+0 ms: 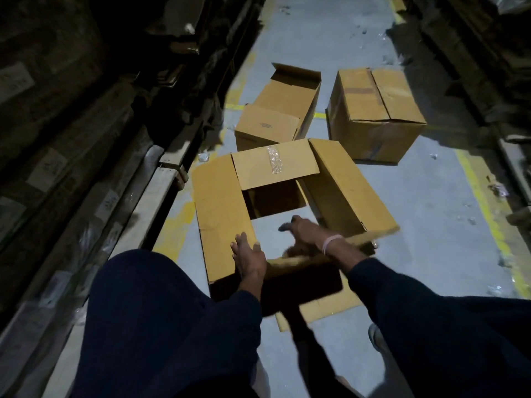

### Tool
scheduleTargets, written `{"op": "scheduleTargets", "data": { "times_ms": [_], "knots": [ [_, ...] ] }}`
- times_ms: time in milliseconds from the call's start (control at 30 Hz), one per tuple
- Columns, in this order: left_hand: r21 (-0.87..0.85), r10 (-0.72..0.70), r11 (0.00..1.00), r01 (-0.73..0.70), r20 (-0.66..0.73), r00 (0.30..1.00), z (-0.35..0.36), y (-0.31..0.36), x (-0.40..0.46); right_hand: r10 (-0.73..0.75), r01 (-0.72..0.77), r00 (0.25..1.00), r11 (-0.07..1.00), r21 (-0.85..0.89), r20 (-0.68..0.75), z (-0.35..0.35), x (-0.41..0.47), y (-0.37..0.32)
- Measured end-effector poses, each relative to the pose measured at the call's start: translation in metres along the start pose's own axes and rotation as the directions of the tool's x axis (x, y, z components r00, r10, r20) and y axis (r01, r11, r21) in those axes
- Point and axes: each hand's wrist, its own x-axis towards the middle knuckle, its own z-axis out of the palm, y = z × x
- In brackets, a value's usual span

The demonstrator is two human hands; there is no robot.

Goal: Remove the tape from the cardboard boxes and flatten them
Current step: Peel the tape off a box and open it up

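A cardboard box stands on the floor in front of me with its top flaps spread outward. A crumpled strip of clear tape clings to the far flap. My left hand lies on the near end of the left flap, fingers straight and thumb at the flap's inner edge. My right hand reaches over the blurred near flap toward the box opening, fingers extended and holding nothing. Both sleeves are dark.
Two more boxes stand behind: an open box lying tilted, and a closed box to its right. A flat cardboard sheet lies under the near box. Dark racking lines the left, stacked material the right. Tape scraps dot the grey floor.
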Motion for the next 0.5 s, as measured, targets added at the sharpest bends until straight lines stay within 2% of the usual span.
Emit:
{"op": "scheduleTargets", "data": {
  "times_ms": [133, 233, 300, 400, 500],
  "knots": [
    [0.105, 0.055, 0.992, -0.064, 0.085, 0.995, 0.003, -0.006, -0.007, -0.011, 0.012, 1.000, 0.997, -0.076, 0.004, 0.087, 0.000, 0.013],
    [0.116, 0.051, 0.991, -0.061, 0.089, 0.995, 0.002, -0.010, -0.008, -0.020, -0.018, 0.983, 0.979, -0.205, -0.182, 0.125, 0.006, 0.008],
    [0.118, 0.045, 0.992, -0.050, 0.050, 0.998, 0.000, -0.007, -0.010, -0.052, -0.011, 0.956, 0.977, -0.212, -0.288, 0.129, 0.012, 0.004],
    [0.222, 0.095, 0.971, -0.089, -0.015, 0.995, -0.001, 0.000, -0.009, -0.133, 0.044, 0.953, 0.950, -0.308, -0.273, 0.118, 0.017, 0.002],
    [0.387, 0.233, 0.894, -0.226, 0.030, 0.972, 0.002, 0.007, -0.007, -0.213, 0.111, 0.948, 0.918, -0.381, -0.238, 0.110, 0.020, 0.017]
  ]
}}
